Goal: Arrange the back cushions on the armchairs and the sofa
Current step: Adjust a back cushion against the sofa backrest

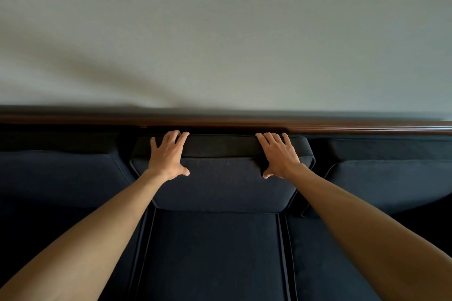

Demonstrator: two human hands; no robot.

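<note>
— What is the room like?
— A dark blue sofa [215,252] stands against a pale wall [220,32], with a brown wood rail [367,127] along its top.
— Where is the middle back cushion [222,183]?
— Upright between two others, with thin gaps beside it.
— And the hands?
— The left hand [168,154] and right hand [278,156] are apart, gripping its top edge. The sofa ends are cut off.

Both hands [168,154] [278,156] seemingly grip the middle back cushion's [222,183] top.
</note>
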